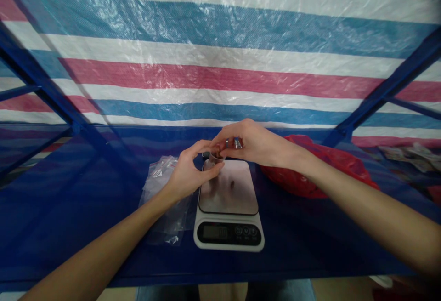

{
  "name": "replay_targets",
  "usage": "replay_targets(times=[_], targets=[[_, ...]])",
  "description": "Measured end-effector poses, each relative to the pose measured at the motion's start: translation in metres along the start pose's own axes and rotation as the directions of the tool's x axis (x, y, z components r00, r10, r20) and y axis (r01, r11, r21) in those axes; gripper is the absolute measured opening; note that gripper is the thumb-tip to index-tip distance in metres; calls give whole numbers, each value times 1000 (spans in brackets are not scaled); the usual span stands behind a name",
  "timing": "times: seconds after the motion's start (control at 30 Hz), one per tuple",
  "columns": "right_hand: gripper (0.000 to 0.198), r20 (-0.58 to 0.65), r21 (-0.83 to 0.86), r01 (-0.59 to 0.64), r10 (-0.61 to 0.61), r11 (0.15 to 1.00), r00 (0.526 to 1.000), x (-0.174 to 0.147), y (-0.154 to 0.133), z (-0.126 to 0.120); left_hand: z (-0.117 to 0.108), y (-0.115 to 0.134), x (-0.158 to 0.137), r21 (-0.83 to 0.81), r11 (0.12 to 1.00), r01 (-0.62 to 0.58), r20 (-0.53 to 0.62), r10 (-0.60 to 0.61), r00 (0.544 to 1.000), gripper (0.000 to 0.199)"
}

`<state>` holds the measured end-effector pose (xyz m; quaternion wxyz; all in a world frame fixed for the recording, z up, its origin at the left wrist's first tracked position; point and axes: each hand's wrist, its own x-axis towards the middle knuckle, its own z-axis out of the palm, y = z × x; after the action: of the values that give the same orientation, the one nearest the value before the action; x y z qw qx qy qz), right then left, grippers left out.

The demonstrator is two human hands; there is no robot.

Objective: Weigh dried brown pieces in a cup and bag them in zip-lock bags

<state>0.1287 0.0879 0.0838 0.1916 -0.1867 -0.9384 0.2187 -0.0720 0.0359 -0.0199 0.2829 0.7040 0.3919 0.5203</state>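
Observation:
Over the metal plate of a white kitchen scale (229, 193), my left hand (193, 167) grips a small clear plastic cup (216, 157) between thumb and fingers. My right hand (241, 144), with rings on its fingers, is bent over the cup's mouth. Its fingertips are pinched at something small and brown (218, 150) at the rim, too small to name. One small dark spot or piece (232, 184) shows on the scale plate. The scale's display seems to read zero.
Clear zip bags (161, 195) lie in a pile left of the scale. A red plastic bag (310, 167) sits to the right, behind my right forearm. Blue metal posts (389, 80) frame the blue shelf (86, 200), and a striped tarp hangs behind.

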Motion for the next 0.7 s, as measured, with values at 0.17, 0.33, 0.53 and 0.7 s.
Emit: replay_targets(times=[0.17,0.33,0.53,0.7], targets=[[18,-139,-8,-42,40,999,989,-5,2,-2,-1,3,1,-15,1000,26,-12,-26,1000,32],[12,-68,0,-108,108,994,992,-26,15,10,-2,2,2,-3,1000,29,-61,-29,998,34],[8,213,-124,-142,167,982,963,-41,15,30,-3,-1,3,-42,998,45,-54,-47,997,31],[12,243,-148,-137,170,979,955,-44,13,32,-3,1,4,-122,991,62,-26,-66,997,30]])
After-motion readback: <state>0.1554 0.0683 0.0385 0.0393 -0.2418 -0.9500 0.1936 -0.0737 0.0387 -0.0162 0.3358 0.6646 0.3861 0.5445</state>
